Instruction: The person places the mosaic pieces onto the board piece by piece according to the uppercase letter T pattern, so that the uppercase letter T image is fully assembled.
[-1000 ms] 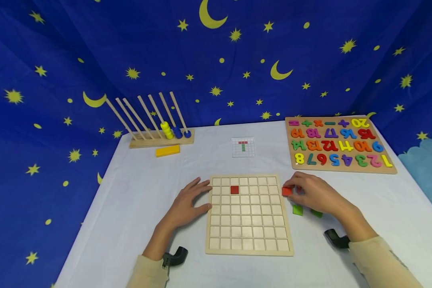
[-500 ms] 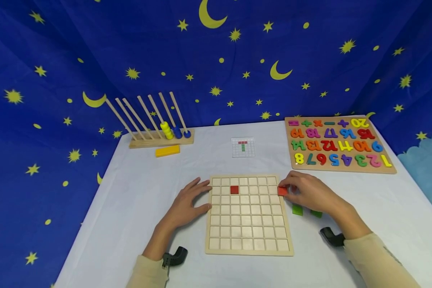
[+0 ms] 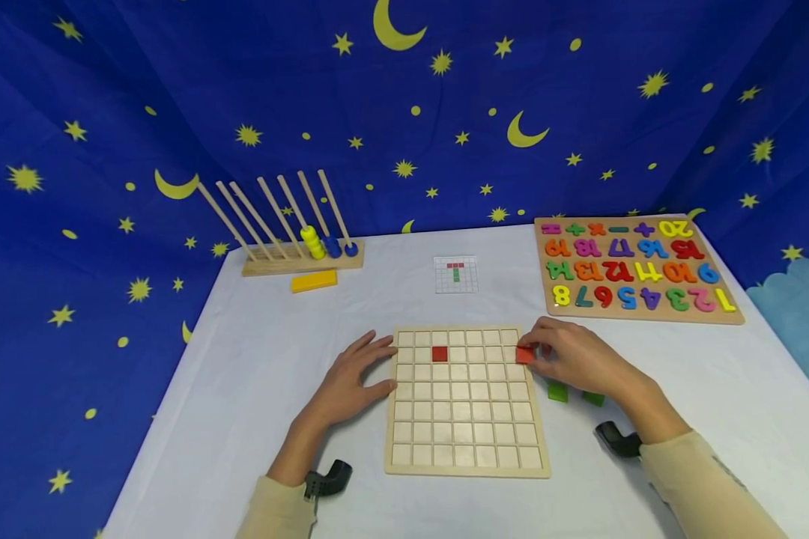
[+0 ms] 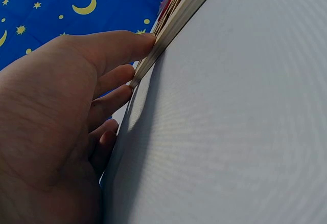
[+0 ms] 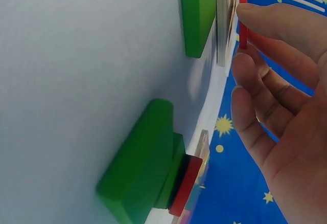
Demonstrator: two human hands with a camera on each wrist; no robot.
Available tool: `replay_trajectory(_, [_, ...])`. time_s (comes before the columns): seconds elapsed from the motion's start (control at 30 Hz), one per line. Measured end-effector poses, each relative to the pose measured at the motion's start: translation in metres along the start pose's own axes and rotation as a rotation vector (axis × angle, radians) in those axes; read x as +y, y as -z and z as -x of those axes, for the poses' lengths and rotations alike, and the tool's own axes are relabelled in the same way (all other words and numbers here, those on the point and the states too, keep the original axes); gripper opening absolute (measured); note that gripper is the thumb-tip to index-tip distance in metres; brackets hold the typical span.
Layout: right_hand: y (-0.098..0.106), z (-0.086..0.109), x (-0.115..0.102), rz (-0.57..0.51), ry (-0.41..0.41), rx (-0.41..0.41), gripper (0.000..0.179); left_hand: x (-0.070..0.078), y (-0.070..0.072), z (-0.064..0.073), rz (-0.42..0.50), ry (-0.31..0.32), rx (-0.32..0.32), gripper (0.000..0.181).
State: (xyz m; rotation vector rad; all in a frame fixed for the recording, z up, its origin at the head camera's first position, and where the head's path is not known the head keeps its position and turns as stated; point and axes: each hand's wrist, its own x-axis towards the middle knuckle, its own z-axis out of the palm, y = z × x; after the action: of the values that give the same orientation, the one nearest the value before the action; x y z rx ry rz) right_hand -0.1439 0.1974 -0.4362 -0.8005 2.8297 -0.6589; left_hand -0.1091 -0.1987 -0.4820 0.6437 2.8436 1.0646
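Note:
A wooden grid board lies flat on the white table, one red square tile sitting in a cell of its second row. Along the board's left edge rests my left hand, its thumb and fingertips touching the side, as the left wrist view confirms. My right hand pinches another red tile between thumb and fingers, held over the board's upper right edge. Green tiles lie just below that hand. The right wrist view has several green tiles and a loose red tile on the table.
Behind the board lies a small pattern card with a red and green T. An abacus with tall pegs and a yellow block stand at back left. A number puzzle fills the back right.
My right hand has moved left with the pinched red tile, from beside the board to over its right edge. My left hand has stayed in place.

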Motion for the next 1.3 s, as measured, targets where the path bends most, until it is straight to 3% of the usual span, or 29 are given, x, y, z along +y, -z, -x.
replay_trajectory(0.53, [-0.001,-0.004,-0.004,-0.02,0.014,-0.007,0.027,0.0,0.0,0.0,-0.006,-0.02,0.006,0.054])
replay_trajectory(1.3, [-0.003,-0.01,-0.011,-0.059,0.043,0.002,0.027,0.0,0.001,0.0,0.003,0.013,-0.015,0.055])
